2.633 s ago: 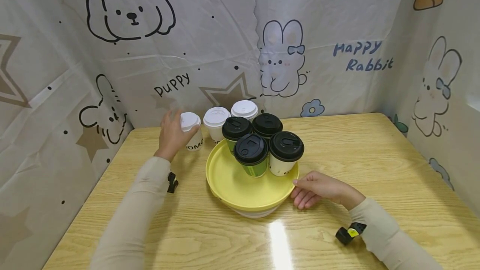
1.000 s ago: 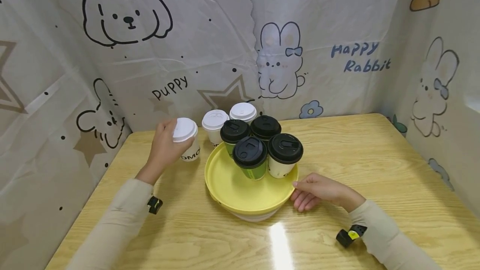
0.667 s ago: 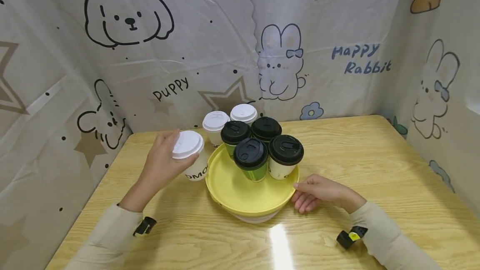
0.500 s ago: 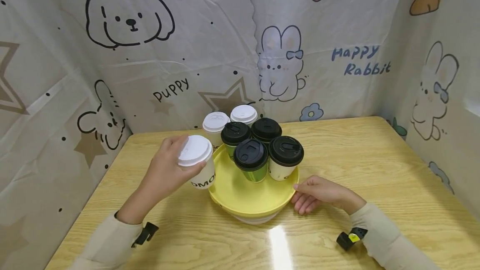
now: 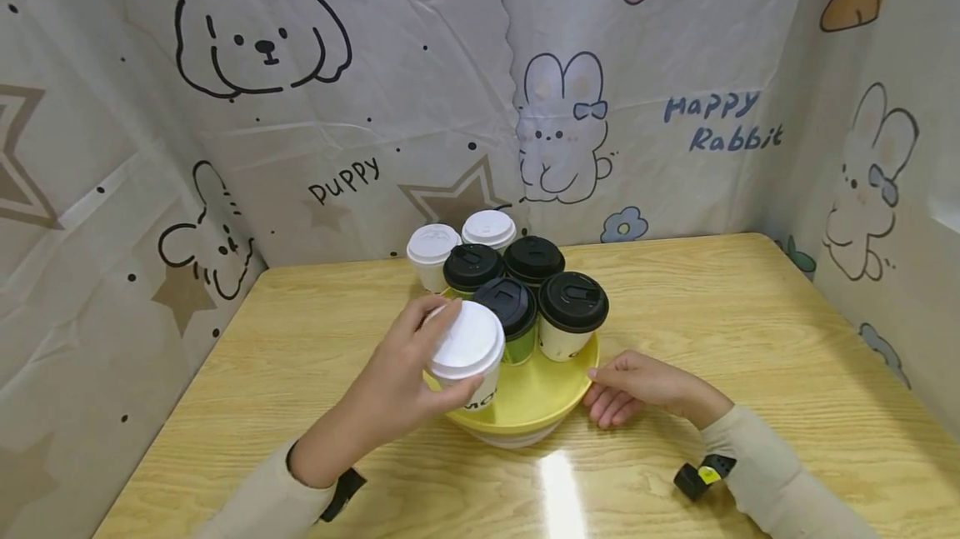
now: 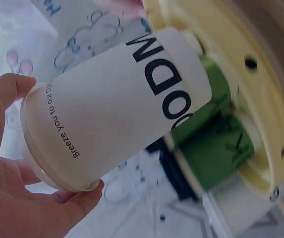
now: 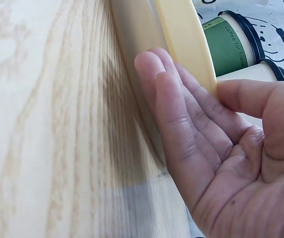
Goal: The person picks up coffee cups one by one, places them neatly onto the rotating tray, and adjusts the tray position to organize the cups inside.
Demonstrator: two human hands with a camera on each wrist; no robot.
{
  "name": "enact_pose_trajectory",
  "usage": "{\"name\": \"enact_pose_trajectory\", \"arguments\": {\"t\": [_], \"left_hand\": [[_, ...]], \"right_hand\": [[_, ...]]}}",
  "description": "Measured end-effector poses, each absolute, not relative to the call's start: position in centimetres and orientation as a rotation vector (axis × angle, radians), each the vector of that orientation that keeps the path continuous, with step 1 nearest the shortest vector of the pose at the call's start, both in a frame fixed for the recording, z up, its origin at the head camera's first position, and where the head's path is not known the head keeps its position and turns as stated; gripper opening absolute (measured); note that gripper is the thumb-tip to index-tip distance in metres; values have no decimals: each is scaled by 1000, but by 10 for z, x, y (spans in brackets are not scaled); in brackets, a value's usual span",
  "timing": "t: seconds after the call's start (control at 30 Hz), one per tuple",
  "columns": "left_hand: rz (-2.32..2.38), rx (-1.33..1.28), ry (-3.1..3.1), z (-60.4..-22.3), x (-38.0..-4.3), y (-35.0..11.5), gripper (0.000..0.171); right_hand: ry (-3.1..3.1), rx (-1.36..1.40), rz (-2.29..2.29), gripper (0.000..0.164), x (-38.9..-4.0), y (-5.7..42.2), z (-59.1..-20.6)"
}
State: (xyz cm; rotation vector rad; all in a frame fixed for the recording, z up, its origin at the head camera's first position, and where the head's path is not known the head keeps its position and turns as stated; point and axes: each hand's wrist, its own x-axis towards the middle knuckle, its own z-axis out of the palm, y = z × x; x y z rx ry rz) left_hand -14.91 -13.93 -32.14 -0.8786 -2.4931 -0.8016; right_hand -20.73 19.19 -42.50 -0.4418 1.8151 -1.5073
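White-lidded cup (image 5: 468,347), gripped by left hand (image 5: 401,376), over yellow tray (image 5: 536,397), right hand (image 5: 648,382) holding tray

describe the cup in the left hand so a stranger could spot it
On the wooden table is a round yellow tray with black-lidded cups on it. At its left side, the left hand grips a white cup. Its white lid sets it apart from those; being held, from the two white-lidded cups farther back.
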Motion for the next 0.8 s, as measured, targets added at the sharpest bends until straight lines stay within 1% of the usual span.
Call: {"name": "enact_pose_trajectory", "arguments": {"t": [0.3,0.8], "left_hand": [[-807,-1044,-2433,-341,-151,-102,83],[-743,-1052,-2417,-365,-161,-69,84]], "right_hand": [[1830,-430,-1495,47,-208,193,-425],[1856,-474,-1470,48,-209,193,-427]]}}
